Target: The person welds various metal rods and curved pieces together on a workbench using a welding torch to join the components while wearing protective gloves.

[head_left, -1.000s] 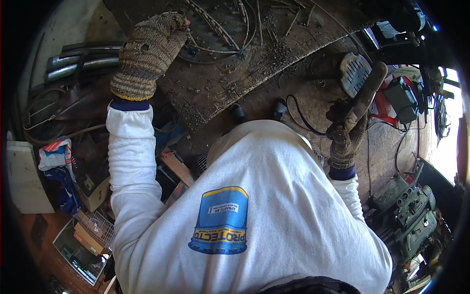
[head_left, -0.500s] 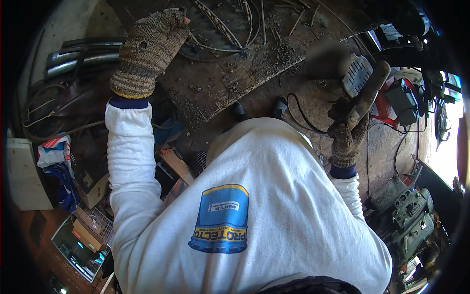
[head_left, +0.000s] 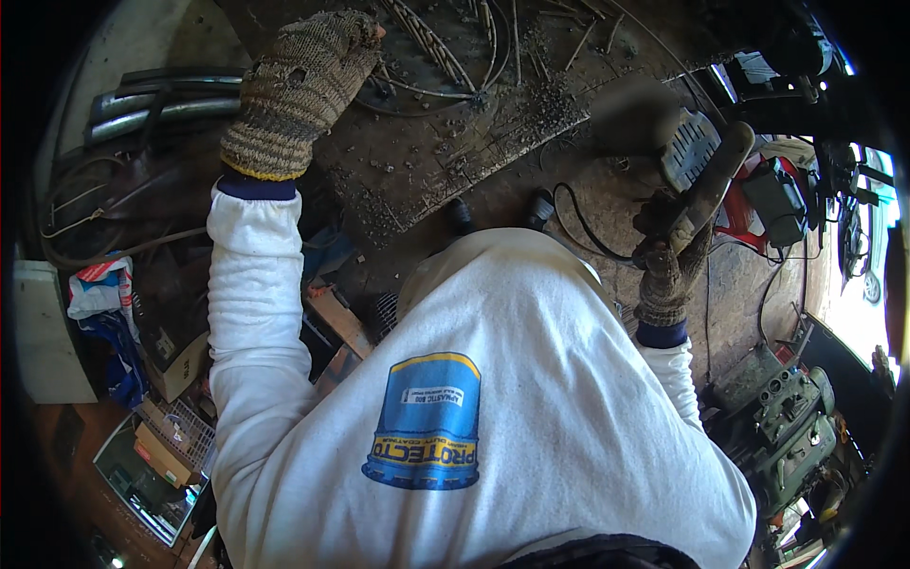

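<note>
Intently placed at a dark metal worktable [head_left: 408, 161], a person in a white shirt [head_left: 578, 370] wears striped knit gloves. The left hand [head_left: 308, 90] is over the worktable's left edge, fingers curled beside a metal frame [head_left: 431, 45] of twisted and curved bars lying on the tabletop; whether that hand grips anything cannot be told, as its fingertips are mostly hidden. Off the worktable's right side, the right hand [head_left: 671, 270] is wrapped snugly around one end of a long, grimy tan tool [head_left: 716, 175], which tilts up and to the right. Loose thin rods [head_left: 580, 45] and dark crumbs are scattered on the worktable. On the near side of the worktable, the shirt's print shows an upside-down blue bucket [head_left: 431, 417], its yellow band carrying bold dark lettering and its pale panel finer print. Left of the worktable lies a red, white and blue printed bag [head_left: 100, 286].
</note>
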Demonstrator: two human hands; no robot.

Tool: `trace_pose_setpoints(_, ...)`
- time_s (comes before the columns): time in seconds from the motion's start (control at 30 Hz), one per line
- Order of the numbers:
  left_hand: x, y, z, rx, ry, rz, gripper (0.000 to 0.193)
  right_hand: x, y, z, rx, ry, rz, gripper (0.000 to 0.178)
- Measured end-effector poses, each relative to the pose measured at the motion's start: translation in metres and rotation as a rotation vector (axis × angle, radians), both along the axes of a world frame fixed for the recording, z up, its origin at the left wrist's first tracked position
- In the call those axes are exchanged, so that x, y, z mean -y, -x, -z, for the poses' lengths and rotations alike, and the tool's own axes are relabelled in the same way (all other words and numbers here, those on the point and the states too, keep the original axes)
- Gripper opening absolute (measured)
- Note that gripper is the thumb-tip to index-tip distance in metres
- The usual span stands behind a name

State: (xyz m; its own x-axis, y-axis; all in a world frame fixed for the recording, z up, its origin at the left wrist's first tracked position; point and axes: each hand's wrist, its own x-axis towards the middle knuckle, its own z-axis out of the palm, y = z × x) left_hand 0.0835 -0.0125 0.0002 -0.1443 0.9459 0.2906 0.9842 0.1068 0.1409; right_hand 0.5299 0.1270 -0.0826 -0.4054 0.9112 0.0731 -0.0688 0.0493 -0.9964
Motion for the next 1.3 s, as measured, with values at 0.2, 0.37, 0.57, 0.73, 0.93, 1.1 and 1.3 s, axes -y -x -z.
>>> trace_pose_setpoints(0.2,0.008,0.014,-0.004,-0.038,0.127,0.038,0.031,0.005,-0.006,0.003,-0.001,-0.001,0.013,0.110)
trace_pose_setpoints(0.37,0.005,0.010,-0.004,0.337,0.133,-0.065,0.025,0.016,-0.014,-0.006,0.058,0.018,-0.079,0.111)
trace_pose_setpoints(0.57,0.002,0.011,-0.006,0.318,0.164,-0.111,0.026,0.030,-0.026,-0.003,0.041,0.062,-0.191,0.114)
trace_pose_setpoints(0.73,0.004,0.020,-0.002,0.310,0.137,-0.046,0.028,0.036,-0.034,0.005,0.164,0.026,-0.308,0.120)
trace_pose_setpoints(0.93,0.002,0.021,-0.007,0.537,0.242,-0.151,0.026,0.057,-0.018,0.001,0.209,0.114,-0.329,0.132)
trace_pose_setpoints(1.1,-0.007,-0.008,-0.029,0.646,0.044,0.017,0.016,0.076,-0.010,0.002,0.216,0.181,-0.335,0.135)
trace_pose_setpoints(1.3,-0.008,-0.009,-0.031,0.325,0.034,-0.007,0.015,0.094,-0.008,0.007,0.202,0.214,-0.340,0.136)
